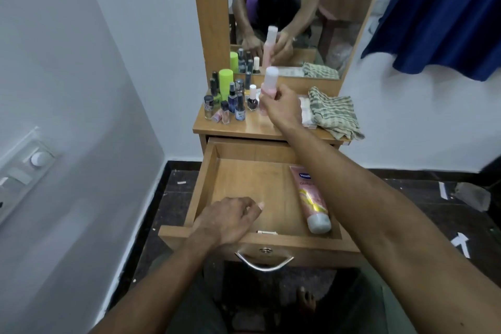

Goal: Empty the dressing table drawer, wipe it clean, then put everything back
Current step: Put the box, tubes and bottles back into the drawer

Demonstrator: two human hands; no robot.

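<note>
Your right hand [282,106] grips a pink bottle [269,81] upright above the dressing table top [260,127]. Your left hand [230,221], loosely curled, holds nothing over the open drawer [206,187]. Inside, right: pink tube [311,198], labelled "Vaseline".

We read "Vaseli", cut off by the arm, white on a blue badge on the pink tube [311,199] lying in the drawer [244,187]. The script line beneath it started "Gl", rest hidden. Labels on the small bottles [230,106] on the tabletop were too blurred to read.
</note>
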